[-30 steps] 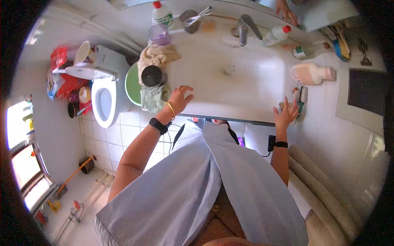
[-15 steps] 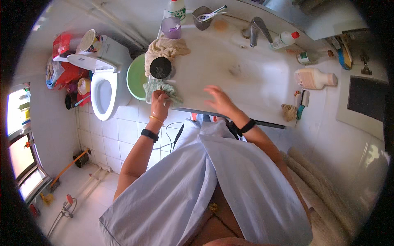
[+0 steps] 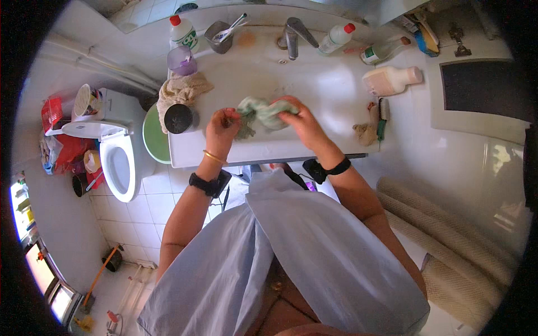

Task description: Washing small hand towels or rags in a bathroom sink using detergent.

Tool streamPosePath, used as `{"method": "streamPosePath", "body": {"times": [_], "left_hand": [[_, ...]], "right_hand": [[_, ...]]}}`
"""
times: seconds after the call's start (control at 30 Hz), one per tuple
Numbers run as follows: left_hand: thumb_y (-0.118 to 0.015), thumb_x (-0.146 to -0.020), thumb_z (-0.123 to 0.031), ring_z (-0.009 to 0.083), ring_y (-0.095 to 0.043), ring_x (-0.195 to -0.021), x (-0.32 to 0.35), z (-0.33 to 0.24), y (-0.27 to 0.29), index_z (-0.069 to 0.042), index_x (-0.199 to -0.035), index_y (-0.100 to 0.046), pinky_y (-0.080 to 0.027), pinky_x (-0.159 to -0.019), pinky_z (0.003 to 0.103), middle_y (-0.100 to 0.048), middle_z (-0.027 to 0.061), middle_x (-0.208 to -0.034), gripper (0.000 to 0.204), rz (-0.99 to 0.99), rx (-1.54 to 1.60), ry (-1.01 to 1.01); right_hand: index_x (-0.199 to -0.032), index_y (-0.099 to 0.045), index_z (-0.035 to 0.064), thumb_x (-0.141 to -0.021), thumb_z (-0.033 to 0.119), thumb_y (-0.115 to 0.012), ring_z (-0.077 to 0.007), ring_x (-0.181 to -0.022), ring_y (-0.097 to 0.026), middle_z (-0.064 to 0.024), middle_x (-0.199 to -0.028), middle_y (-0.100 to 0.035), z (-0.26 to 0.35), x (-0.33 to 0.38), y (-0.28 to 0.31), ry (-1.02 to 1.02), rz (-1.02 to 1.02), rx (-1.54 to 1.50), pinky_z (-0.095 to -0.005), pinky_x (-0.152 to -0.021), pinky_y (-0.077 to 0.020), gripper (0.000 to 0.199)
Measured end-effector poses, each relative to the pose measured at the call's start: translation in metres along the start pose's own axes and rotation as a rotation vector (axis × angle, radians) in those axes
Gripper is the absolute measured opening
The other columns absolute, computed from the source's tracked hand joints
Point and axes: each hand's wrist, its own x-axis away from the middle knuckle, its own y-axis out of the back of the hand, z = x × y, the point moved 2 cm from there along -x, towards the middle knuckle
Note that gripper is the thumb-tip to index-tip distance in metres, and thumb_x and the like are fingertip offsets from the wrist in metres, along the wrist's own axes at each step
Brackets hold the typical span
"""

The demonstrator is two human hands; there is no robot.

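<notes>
A crumpled pale green cloth (image 3: 260, 113) is stretched between my two hands, over the near part of the white sink basin (image 3: 314, 84). My left hand (image 3: 223, 124) pinches its left end, where a loose corner hangs down. On the right end, my right hand (image 3: 300, 120) is closed with the fingers bent over the fabric. Left of my left hand a round black container (image 3: 179, 119) stands on the sink's edge, beside a bunched beige cloth (image 3: 182, 89). The grey faucet (image 3: 292, 36) rises behind the basin.
A purple cup (image 3: 182, 60), a white bottle with a red cap (image 3: 183, 33) and a grey toothbrush cup (image 3: 219, 38) line the back left. At right lie a pinkish bottle (image 3: 392, 80) and a brush (image 3: 383, 119). A green tub (image 3: 155, 134) and toilet (image 3: 120, 168) stand left.
My left hand has lifted the green cloth off the sink's left edge and moved it right, over the basin. My right hand has closed on its other end. The view has shifted.
</notes>
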Motion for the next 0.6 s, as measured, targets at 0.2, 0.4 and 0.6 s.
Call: {"method": "streamPosePath", "body": {"times": [0.2,0.4,0.6], "left_hand": [[-0.055,-0.079,0.002,0.0117,-0.056,-0.084,-0.038,-0.024,-0.020,-0.004,-0.106,-0.056,-0.045,-0.073,0.024,-0.062,0.0044,-0.094,0.027,0.070,-0.141,-0.212],[-0.062,-0.085,-0.011,0.0187,-0.057,-0.101,-0.031,-0.054,-0.064,-0.002,-0.115,-0.051,-0.044,-0.088,0.031,-0.061,0.0091,-0.107,0.034,0.427,-0.079,0.013],[-0.061,-0.088,-0.019,0.0217,-0.049,-0.115,-0.002,-0.059,-0.109,0.000,-0.128,-0.040,-0.038,-0.098,0.035,-0.051,0.0132,-0.125,0.049,0.559,0.394,0.194]], "right_hand": [[-0.118,-0.056,0.0058,-0.089,0.009,-0.055,-0.0126,-0.089,-0.056,-0.0020,-0.102,-0.057,0.032,0.017,0.062,0.000,-0.244,-0.273,-0.0255,-0.080,-0.0479,0.029],[-0.121,-0.056,0.0052,-0.088,0.011,-0.057,-0.0111,-0.089,-0.057,-0.0052,-0.104,-0.062,0.040,0.023,0.059,-0.010,-0.234,-0.182,-0.0226,-0.077,-0.0480,0.033],[-0.138,-0.035,0.0055,-0.092,0.014,-0.053,-0.0142,-0.109,-0.053,-0.0126,-0.127,-0.052,0.035,0.021,0.029,0.017,-0.037,-0.250,-0.0290,-0.093,-0.0426,0.050]]}}
